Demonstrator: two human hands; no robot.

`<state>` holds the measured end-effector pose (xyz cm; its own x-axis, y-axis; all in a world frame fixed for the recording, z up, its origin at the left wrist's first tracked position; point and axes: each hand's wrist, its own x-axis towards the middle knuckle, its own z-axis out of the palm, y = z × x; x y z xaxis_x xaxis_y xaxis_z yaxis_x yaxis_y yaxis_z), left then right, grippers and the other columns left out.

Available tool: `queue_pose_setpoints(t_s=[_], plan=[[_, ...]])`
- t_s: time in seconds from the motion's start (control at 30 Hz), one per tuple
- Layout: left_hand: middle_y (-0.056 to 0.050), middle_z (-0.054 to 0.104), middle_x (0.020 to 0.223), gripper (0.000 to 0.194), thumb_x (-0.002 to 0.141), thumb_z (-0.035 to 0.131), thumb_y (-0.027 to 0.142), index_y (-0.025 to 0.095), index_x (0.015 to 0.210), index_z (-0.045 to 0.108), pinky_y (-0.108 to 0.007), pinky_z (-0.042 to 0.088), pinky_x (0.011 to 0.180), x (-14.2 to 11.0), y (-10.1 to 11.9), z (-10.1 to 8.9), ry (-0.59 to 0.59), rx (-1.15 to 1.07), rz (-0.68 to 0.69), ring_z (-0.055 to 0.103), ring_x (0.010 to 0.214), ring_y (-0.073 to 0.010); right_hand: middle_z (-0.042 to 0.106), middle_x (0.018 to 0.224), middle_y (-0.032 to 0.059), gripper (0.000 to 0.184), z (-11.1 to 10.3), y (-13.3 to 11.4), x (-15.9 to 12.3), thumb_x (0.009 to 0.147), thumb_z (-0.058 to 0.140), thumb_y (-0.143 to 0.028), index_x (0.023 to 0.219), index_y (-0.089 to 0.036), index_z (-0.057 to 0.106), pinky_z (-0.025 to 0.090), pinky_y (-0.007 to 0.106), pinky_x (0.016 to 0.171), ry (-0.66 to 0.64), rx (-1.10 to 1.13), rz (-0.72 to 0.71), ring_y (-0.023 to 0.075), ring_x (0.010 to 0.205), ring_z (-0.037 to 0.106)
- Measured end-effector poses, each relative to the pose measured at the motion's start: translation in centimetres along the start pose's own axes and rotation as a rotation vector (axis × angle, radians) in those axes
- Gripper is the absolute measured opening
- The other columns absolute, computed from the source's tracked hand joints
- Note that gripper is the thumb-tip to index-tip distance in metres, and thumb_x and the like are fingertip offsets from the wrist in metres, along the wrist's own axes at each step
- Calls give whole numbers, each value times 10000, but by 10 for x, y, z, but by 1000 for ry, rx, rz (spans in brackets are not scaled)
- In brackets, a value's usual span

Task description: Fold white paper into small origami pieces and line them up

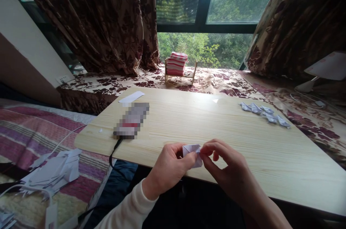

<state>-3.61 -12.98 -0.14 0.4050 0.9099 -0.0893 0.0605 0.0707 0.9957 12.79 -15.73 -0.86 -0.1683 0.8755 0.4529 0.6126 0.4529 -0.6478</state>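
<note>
A small folded piece of white paper [192,148] is held over the near edge of the table. My left hand [173,162] is closed on its left and lower part, the thumb pressing across the front. At the paper's right edge, the thumb and index finger of my right hand [229,160] pinch a corner, with the other fingers curled. Several small folded white paper pieces [266,113] lie in a group at the table's far right.
The wooden table [178,121] carries a pixelated flat object [132,121] with a black strap, a paper strip [132,97] and paper scraps. White paper strips [58,169] are heaped on the striped bed cover at left. Beyond stand a small rack of folded cloths [176,64] and a lamp [327,65].
</note>
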Motion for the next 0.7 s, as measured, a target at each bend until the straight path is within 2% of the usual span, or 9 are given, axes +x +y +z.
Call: queue_pose_setpoints(t_s=[0.17,0.3,0.4,0.5,0.7], plan=[[23,461,577,161,739,562,246,135,622,561,-206,306,493,-1,1,3,66,29,-6,385,540,-88,610,737,5,82,-2,-1,0,838,550,-152,792,-220,554,432,266,588,-12,-81,-18,140,662,531],[20,499,563,167,738,569,245,131,616,570,-203,321,490,1,0,3,73,66,-10,407,529,-90,643,809,36,85,-5,-4,2,864,523,-165,858,-213,592,420,279,610,-38,-286,-150,169,738,565],[30,483,554,177,739,573,242,136,601,547,-195,312,484,1,0,3,50,67,-4,393,529,-83,636,785,28,111,-8,-8,4,865,520,-145,859,-207,612,389,272,588,-29,-384,-233,163,707,555],[38,451,553,165,731,569,223,138,595,530,-193,292,476,1,-1,2,40,75,-1,369,532,-79,610,735,19,142,-10,-9,5,859,510,-112,817,-200,613,360,265,565,-55,-389,-265,155,671,532],[32,458,573,124,722,570,207,128,628,568,-195,307,494,0,-3,2,34,89,16,381,555,-83,592,704,13,154,-11,-4,4,866,501,-100,787,-191,596,366,254,573,-99,-290,-241,140,645,511]])
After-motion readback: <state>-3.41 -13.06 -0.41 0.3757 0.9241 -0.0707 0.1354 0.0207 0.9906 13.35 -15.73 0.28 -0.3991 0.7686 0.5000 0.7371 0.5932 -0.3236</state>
